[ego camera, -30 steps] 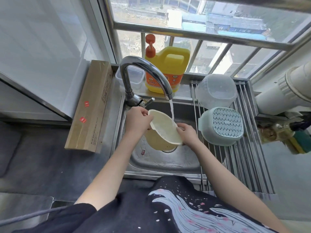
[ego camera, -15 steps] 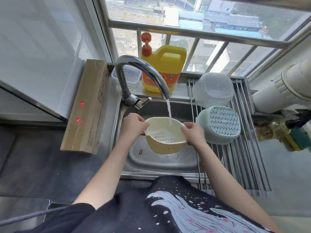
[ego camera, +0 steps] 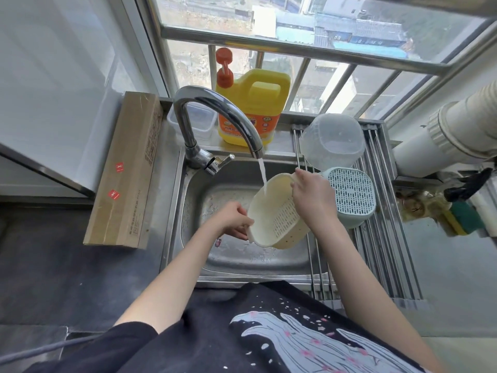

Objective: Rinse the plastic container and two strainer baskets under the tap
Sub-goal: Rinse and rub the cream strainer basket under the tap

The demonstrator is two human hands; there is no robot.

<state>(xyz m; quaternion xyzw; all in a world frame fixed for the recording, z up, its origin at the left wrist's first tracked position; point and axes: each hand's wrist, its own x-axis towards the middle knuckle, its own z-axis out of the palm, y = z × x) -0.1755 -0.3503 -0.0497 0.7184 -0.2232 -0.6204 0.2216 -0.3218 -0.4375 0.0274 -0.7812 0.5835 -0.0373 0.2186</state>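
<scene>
Over sink (ego camera: pixel 188 211), hand-held cream strainer (ego camera: pixel 277 219)

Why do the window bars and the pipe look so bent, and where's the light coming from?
Head view: the wide-angle lens bows the window bars and pipe near the edges; daylight through the window glints off the tap and sink rim.

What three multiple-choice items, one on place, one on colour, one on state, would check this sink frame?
1. Where does the green strainer basket sit?
A. in the sink
B. on the drying rack
C. on the cardboard box

2. What colour is the strainer basket in both hands?
A. cream
B. blue
C. red

3. What is the tap doing?
A. shut off
B. dripping
C. running

Key: 1 B, it lies upside down on the rack bars; 2 A, left hand and right hand grip a cream basket; 3 C, a steady stream falls into it.
</scene>
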